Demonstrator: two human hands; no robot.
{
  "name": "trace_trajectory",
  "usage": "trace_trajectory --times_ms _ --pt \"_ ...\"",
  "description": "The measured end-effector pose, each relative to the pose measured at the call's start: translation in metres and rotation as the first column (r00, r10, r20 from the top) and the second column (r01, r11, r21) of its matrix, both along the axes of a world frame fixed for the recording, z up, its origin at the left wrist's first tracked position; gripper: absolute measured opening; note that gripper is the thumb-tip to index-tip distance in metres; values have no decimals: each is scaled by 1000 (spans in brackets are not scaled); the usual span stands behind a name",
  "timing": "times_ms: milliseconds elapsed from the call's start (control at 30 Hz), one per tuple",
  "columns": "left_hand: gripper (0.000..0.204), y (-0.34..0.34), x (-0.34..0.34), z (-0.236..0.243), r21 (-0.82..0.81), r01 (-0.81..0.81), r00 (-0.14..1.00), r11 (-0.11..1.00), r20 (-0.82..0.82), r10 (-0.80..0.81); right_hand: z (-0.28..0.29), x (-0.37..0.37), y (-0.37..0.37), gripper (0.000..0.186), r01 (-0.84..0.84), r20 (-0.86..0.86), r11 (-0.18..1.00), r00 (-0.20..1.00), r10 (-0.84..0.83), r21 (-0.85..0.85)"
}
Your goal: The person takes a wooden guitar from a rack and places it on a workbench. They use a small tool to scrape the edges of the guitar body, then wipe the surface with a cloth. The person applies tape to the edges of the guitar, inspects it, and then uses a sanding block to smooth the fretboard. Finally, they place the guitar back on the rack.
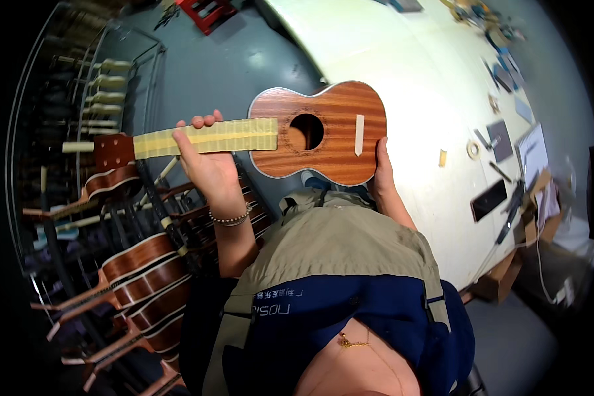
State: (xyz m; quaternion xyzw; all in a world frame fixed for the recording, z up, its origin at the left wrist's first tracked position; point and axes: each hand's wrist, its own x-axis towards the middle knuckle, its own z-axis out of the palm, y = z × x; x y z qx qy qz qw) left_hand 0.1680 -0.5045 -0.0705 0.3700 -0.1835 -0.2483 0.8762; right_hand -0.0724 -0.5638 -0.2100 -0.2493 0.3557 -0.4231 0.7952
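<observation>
If our left hand (208, 168), clasping the ukulele's taped neck (241, 134), or right hand (385, 177), clasping its body (340, 135), slips, we may drop it.

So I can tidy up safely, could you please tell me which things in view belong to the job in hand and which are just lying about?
Job in hand, it seems:
ukulele, held by the left hand and right hand
yellow tape on its neck
pale strip on its body

Probably just lying about:
phone
notebook

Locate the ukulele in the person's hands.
In the head view, the ukulele stretches across the upper left and middle, neck in the left hand, body against the right hand.
</observation>
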Motion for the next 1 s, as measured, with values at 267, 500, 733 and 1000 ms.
trace_trajectory --times_ms 267,500,733,1000 --pt "40 -18 -41 -21 222 55 990 974 117 -82 -3 -28 15 70 155 -33 983 987 -159 -98" --pt "44 -38 -41 -31 308 58 990 950 107 -95 26 -30 12 76 191 -25 937 978 -207 -292" --pt "45 -55 -27 -39 372 77 986 925 109 -126 33 -26 7 83 187 22 942 982 -188 -280" --pt "52 -75 -18 -41 444 193 979 875 -30 -201 46 -37 1 94 8 -219 971 974 -61 -237"
